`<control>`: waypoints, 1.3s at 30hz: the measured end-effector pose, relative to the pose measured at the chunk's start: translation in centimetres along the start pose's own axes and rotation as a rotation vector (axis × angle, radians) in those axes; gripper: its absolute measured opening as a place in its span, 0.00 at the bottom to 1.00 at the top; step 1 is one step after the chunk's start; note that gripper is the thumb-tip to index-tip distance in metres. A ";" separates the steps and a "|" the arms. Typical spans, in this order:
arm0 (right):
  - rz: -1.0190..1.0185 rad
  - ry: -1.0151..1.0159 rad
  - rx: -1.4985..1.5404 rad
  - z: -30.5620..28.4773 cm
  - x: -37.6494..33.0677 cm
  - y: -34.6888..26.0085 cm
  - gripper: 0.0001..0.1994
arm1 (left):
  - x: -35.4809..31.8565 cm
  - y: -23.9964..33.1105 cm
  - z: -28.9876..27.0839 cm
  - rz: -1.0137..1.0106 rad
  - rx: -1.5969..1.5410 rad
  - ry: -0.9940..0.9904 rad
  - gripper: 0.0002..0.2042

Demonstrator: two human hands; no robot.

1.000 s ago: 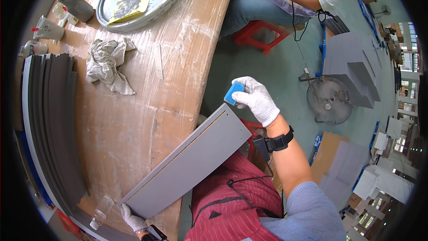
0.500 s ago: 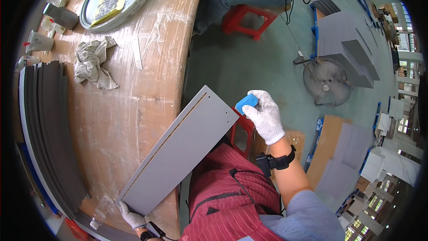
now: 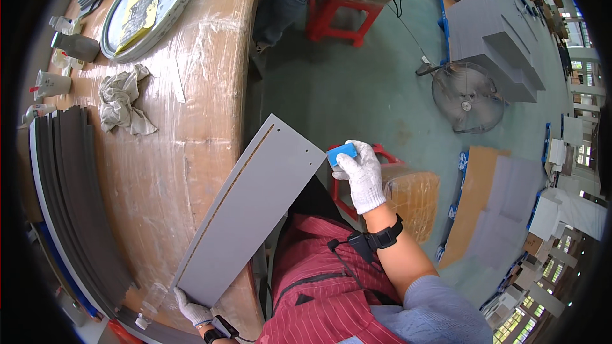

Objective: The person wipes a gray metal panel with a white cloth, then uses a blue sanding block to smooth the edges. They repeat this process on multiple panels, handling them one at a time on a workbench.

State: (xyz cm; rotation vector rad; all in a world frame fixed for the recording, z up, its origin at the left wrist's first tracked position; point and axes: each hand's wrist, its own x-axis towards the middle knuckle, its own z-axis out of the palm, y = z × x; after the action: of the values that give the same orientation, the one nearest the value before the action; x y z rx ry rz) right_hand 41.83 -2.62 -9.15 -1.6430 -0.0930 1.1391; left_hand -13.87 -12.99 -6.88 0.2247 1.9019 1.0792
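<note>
A long grey panel (image 3: 248, 204) with a narrow brown groove along one edge and small holes at its far end lies slanted over the table's edge. My gloved left hand (image 3: 191, 309) grips its near corner, fingers partly hidden beneath. In my gloved right hand (image 3: 361, 175) is a blue block (image 3: 342, 154), pinched between thumb and fingers. The block is right at the panel's far right corner; whether it touches I cannot tell.
On the wrapped table (image 3: 204, 76) are a crumpled rag (image 3: 122, 99), a round tray (image 3: 182, 3), bottles and cups, and a stack of grey panels (image 3: 70, 191). A floor fan (image 3: 467, 105) and a red stool (image 3: 341, 19) with a seated person are beyond.
My right hand has brought the blue block left and slightly down, up to the panel's corner. The panel's far end has shifted a little left, and the whole view has moved slightly.
</note>
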 end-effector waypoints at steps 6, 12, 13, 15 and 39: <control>0.105 -0.009 0.218 0.1 0.0 1.1 0.20 | -0.4 0.1 -0.1 -0.012 -0.017 0.002 0.28; 0.245 -0.103 0.502 1.7 1.2 1.1 0.14 | -0.5 0.3 0.7 -0.040 -0.064 -0.057 0.27; 0.215 -0.088 0.486 2.3 1.7 1.0 0.14 | -0.9 0.5 1.4 -0.050 -0.084 -0.058 0.27; 0.149 -0.058 0.452 3.3 2.9 0.6 0.14 | -1.3 0.8 3.0 -0.040 -0.065 -0.061 0.29; -0.099 -0.107 0.822 7.0 4.0 -2.7 0.16 | -2.0 1.6 5.4 -0.025 -0.064 -0.035 0.31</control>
State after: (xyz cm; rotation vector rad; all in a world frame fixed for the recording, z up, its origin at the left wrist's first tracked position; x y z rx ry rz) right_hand 40.31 5.71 -9.22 -0.8388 0.2023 0.9981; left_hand -8.86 -9.93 -5.54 0.1820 1.8312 1.1101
